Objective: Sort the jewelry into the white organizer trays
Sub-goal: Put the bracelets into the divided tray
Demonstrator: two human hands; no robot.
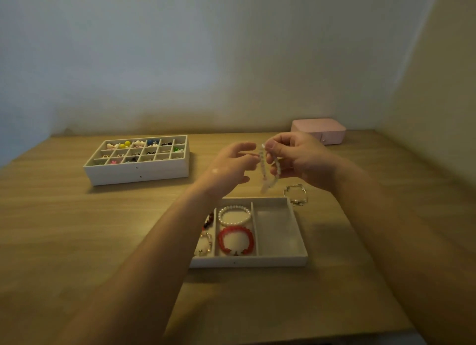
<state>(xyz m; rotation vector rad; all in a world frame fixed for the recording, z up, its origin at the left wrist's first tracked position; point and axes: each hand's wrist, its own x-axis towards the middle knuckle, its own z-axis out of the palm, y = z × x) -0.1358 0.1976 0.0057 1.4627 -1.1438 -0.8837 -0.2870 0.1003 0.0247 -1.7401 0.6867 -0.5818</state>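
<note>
Wooden table (77, 241) carries all. Gridded white tray (136, 161) at 10 o'clock, cells filled with small coloured earrings. Three-slot white tray (298, 241) at centre: left slot dark beads and pale bracelet, partly hidden by forearm; middle slot pearl bracelet (234, 215) above red bracelet (235, 240); right slot bare. Pink box (319, 130) at 1 o'clock. Silver bracelet (296, 194) on table beside tray's far right corner. Right hand (301, 159) pinches pale beaded bracelet (268, 169) above tray; left hand (231, 164) fingers loosely apart, tips touching it. No legible writing.
</note>
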